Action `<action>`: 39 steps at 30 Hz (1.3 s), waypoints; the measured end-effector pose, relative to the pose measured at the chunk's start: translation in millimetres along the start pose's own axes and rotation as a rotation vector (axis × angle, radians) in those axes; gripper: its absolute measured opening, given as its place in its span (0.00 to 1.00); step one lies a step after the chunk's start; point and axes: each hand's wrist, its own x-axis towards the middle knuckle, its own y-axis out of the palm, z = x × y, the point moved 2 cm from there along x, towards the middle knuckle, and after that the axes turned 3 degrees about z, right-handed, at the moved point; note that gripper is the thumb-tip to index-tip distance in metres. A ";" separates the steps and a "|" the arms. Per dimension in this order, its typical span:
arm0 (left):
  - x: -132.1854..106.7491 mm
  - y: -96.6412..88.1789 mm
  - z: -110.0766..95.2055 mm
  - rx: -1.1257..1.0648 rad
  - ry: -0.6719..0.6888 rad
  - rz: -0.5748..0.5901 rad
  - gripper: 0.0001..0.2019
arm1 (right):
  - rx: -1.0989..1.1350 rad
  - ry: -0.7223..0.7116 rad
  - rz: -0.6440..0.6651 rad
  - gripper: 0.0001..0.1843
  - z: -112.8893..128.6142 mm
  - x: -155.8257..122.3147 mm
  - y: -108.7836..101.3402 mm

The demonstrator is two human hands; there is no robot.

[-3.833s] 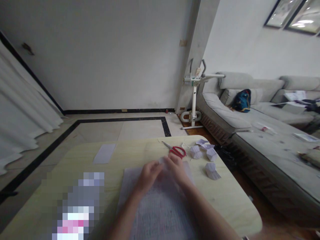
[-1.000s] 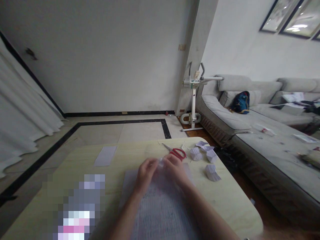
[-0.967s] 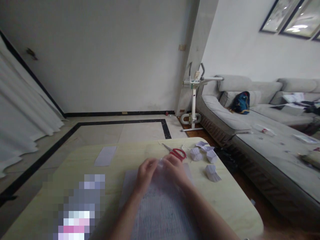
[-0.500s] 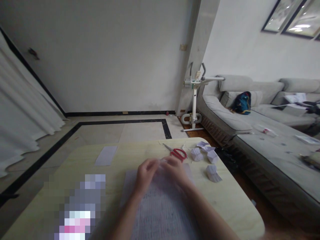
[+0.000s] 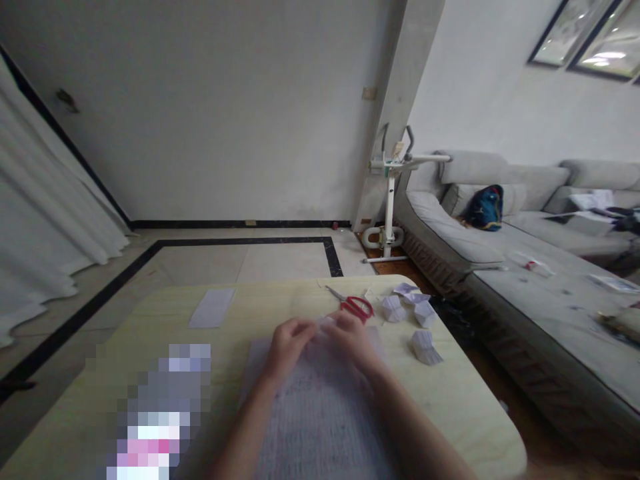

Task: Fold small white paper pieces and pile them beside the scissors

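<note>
A large sheet of paper covered in writing (image 5: 320, 427) lies on the pale wooden table in front of me. Over its far part, my left hand (image 5: 290, 343) and my right hand (image 5: 354, 340) meet with fingers bent and pinched. Between the fingertips is a small whitish piece of paper (image 5: 324, 325), blurred and partly hidden, so its shape is unclear. Red-handled scissors (image 5: 357, 307) lie just beyond my right hand, blades pointing away to the left. To the right are several folded paper pieces (image 5: 393, 309), one of them (image 5: 426, 348) nearer to me.
A blank paper slip (image 5: 213, 309) lies at the table's (image 5: 465, 413) far left. A pixelated object (image 5: 150, 413) occupies the left side. Beyond the table stand a white exercise machine (image 5: 390, 200) and a grey sofa (image 5: 545, 313) bearing a blue bag (image 5: 485, 208).
Both hands stay at nearly the same spot, with only small finger movements around the piece of paper. The view has shifted slightly; scissors and folded pieces stay put.
</note>
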 end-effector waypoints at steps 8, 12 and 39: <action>-0.1 11.2 8.2 -0.262 -0.063 -0.043 0.17 | -0.124 -0.134 -0.183 0.10 0.9 -0.4 2.3; -0.3 14.6 7.5 -0.265 -0.020 0.042 0.14 | -0.118 -0.160 -0.166 0.07 2.7 -1.4 2.5; -6.1 13.2 -0.3 -0.314 -0.053 -0.050 0.13 | -0.550 -0.446 -0.127 0.12 2.9 -10.1 9.6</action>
